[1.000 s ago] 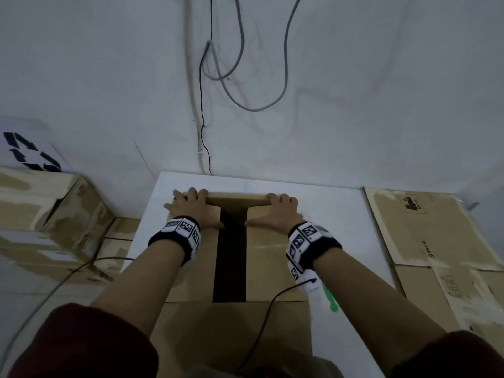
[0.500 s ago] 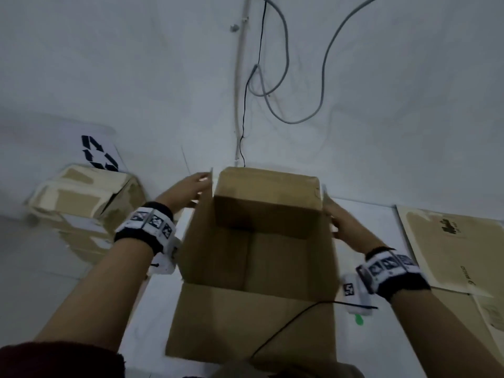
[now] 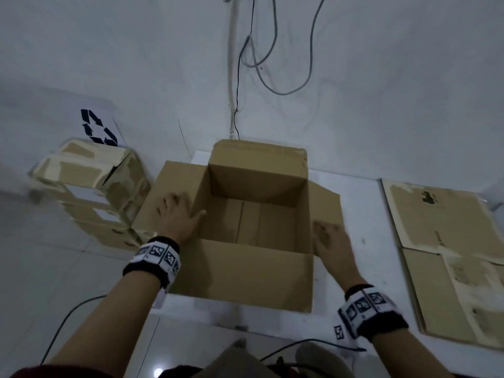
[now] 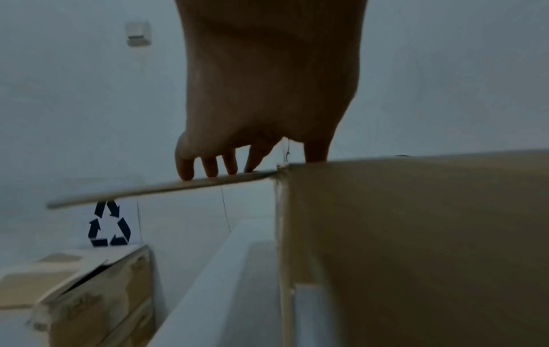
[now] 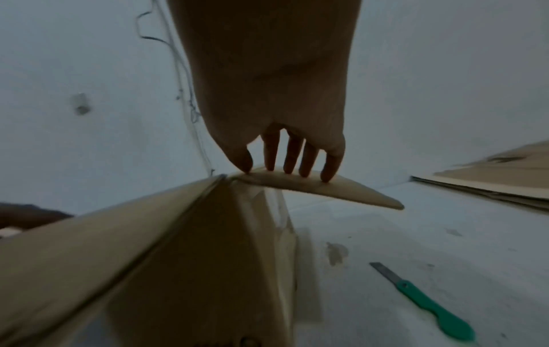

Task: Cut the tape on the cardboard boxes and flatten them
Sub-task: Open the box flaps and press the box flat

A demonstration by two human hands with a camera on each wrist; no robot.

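An open brown cardboard box (image 3: 245, 276) stands on the white table (image 3: 360, 203), its top flaps spread and its inside bare. My left hand (image 3: 177, 211) lies flat with straight fingers on the left flap (image 3: 169, 186), seen edge-on as the left flap (image 4: 166, 191) under my fingertips (image 4: 210, 169). My right hand (image 3: 330, 241) presses with straight fingers on the right flap (image 3: 326, 203); the right wrist view shows the fingertips (image 5: 289, 167) on that flap (image 5: 326, 191). A green-handled cutter (image 5: 427, 302) lies on the table right of the box.
Flattened cardboard sheets (image 3: 447, 241) lie at the table's right. A stack of taped boxes (image 3: 90, 186) sits on the floor at left, under a recycling sign (image 3: 98, 128). Cables (image 3: 261, 50) hang on the wall behind. A black cable (image 3: 62, 326) crosses the floor.
The flaps that my hands pressed shut a second ago are now open. Both hands moved outward and down, pushing the left and right flaps away from the box's opening.
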